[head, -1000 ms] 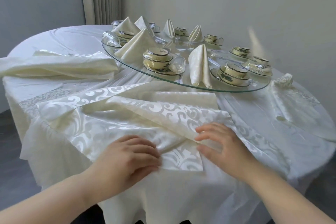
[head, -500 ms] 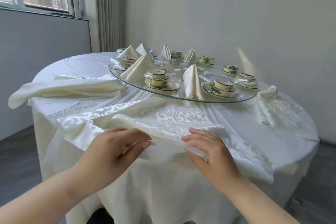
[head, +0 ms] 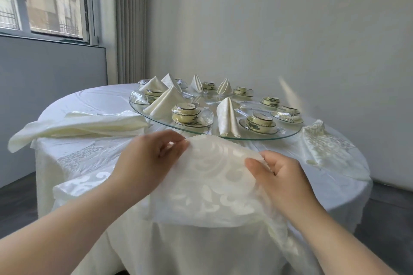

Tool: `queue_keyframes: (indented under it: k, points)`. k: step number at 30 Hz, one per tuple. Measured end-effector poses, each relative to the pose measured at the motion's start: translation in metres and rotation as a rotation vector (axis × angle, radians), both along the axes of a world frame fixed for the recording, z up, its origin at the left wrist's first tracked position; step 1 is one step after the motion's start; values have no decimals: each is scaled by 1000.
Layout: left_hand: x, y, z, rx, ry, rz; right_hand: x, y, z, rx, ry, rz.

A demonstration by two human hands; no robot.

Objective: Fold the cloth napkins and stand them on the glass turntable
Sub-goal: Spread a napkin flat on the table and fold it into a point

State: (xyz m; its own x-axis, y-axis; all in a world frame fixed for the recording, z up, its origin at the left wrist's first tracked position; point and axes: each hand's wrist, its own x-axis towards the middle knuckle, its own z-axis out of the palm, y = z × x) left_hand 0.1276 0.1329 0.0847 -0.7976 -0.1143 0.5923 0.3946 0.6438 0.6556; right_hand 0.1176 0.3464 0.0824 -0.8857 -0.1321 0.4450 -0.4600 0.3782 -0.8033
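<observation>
The patterned white napkin (head: pixel 214 181) is held up in the air over the near edge of the table, its lower part draping down onto the tablecloth. The left hand (head: pixel 152 161) pinches its top edge between thumb and fingertips; the right hand (head: pixel 281 176) grips the same edge further right, thumb on the near face and fingers curled behind.

Just beyond it sits the round glass turntable (head: pixel 288 137). Several folded napkins stand upright on it, the nearest (head: pixel 228 117) at the front rim and a larger one (head: pixel 165 101) to the left. Between them are cream cups on saucers with a dark green pattern, one (head: pixel 186 114) near the front and another (head: pixel 260 121) to the right; what is in them cannot be told. A clear glass bowl (head: pixel 137 97) sits at the turntable's left edge.

The round table (head: pixel 93 100) wears a white cloth. A long loosely folded cloth (head: pixel 85 125) lies on its left side, and another patterned napkin (head: pixel 321 145) lies crumpled on the right. Behind are a plain pale wall (head: pixel 268 29), a ribbed curtain (head: pixel 129 22) and a window (head: pixel 49 0); the floor (head: pixel 13 196) is dark grey
</observation>
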Motion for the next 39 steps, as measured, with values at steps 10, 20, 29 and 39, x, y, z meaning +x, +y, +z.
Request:
queue_keyframes:
  k: [10, 20, 29, 39]
  points:
    - [-109, 3, -36, -445, -352, 189, -116, 6, -24, 557, -162, -413]
    - [-185, -8, -62, -728, -488, 248, -203, 1, -47, 925, -329, -386]
    - [-216, -15, -90, -589, -375, 249, -242, 11, -61, 803, -476, -352]
    - [-198, 9, -58, -762, -138, 75, -251, 12, -66, 804, -524, -386]
